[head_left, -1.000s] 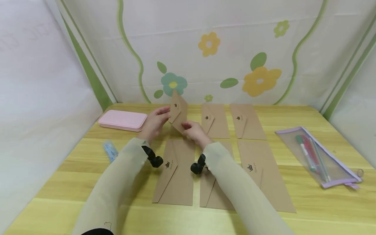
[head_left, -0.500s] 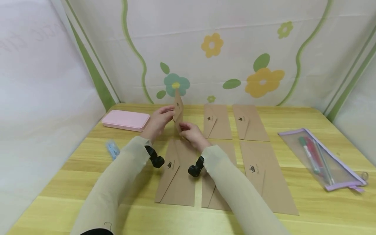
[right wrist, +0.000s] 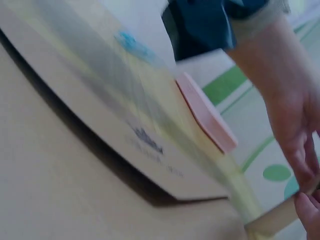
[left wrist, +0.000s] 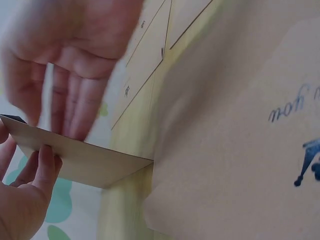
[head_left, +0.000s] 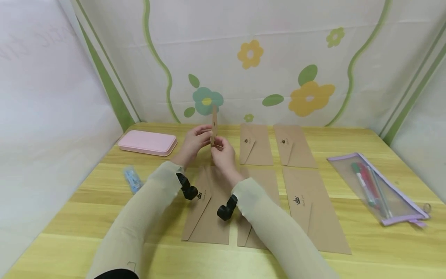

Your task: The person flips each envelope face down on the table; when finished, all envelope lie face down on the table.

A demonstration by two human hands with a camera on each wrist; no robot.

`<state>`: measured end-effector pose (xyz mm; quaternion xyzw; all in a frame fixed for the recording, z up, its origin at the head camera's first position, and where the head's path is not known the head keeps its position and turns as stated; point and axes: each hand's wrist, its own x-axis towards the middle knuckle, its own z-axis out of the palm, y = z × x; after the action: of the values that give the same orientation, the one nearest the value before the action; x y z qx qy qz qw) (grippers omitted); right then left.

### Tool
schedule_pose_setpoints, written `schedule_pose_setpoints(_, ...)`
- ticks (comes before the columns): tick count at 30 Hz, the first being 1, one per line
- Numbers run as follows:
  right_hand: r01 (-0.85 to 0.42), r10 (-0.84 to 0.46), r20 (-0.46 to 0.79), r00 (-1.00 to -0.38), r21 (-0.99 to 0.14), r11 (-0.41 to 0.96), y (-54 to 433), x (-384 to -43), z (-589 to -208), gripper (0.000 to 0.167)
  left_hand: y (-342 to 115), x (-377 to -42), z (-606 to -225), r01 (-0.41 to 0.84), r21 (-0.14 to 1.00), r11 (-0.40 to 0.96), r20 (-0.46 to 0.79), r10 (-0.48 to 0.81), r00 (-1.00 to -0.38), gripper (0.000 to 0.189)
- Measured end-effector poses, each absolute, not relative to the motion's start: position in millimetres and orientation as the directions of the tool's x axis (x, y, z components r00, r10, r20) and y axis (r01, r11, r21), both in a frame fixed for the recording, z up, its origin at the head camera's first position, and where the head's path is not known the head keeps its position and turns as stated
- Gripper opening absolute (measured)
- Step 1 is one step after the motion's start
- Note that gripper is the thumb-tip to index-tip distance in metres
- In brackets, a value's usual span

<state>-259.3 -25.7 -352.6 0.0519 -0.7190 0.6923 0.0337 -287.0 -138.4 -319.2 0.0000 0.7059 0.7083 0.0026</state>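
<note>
A brown kraft envelope (head_left: 214, 126) stands almost edge-on to the head view, raised over the back left of the table. My left hand (head_left: 193, 142) holds its left side, fingertips against the paper. Lower down, my right hand (head_left: 224, 155) pinches its near end between thumb and fingers. From the left wrist, the held envelope (left wrist: 82, 155) lies between both hands. Below them a flat envelope (head_left: 209, 217) with a crown print rests on the table, and another envelope (head_left: 268, 186) lies partly under my right forearm.
More envelopes lie in rows: back middle (head_left: 261, 149), back right (head_left: 299, 149) and front right (head_left: 324, 217). A pink case (head_left: 148, 141) and a small blue packet (head_left: 132, 179) are at left. At right is a mesh pouch (head_left: 348, 174) with pens. A flowered cloth (head_left: 223, 58) hangs behind.
The held envelope has turned from showing its flap side to nearly edge-on. My right hand has turned and shifted a little left; my left hand has moved slightly right, staying on the envelope.
</note>
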Motion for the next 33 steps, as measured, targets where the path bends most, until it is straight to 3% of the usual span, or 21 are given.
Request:
schedule_pose_setpoints(4, -0.186, -0.026, 0.185, -0.982, -0.981, 0.057, -26, -255, -350, 0.038, -137, -288, -320, -0.006, 1.000, -0.011, -0.006, 0.003, -1.000, 0.039)
schedule_pose_setpoints(13, -0.364, -0.019, 0.371, -0.929, -0.899, 0.245, -21, -260, -362, 0.026, -136, -288, -326, 0.013, 0.999, -0.047, 0.014, 0.002, -1.000, 0.041)
schedule_pose_setpoints(21, -0.549, -0.038, 0.587, -0.809, -0.730, 0.408, -20, -259, -368, 0.020, -133, -286, -327, 0.014, 0.998, -0.063, 0.013, -0.005, -1.000, 0.041)
schedule_pose_setpoints(26, -0.571, 0.021, 0.655, -0.755, -0.673, 0.470, -20, -258, -372, 0.014, -131, -286, -330, 0.036, 0.997, -0.068, 0.037, 0.014, -0.999, 0.040)
schedule_pose_setpoints(33, -0.521, 0.136, 0.649, -0.749, -0.703, 0.484, -14, -258, -371, 0.014, -129, -286, -334, 0.081, 0.994, -0.077, 0.090, 0.117, -0.989, 0.041)
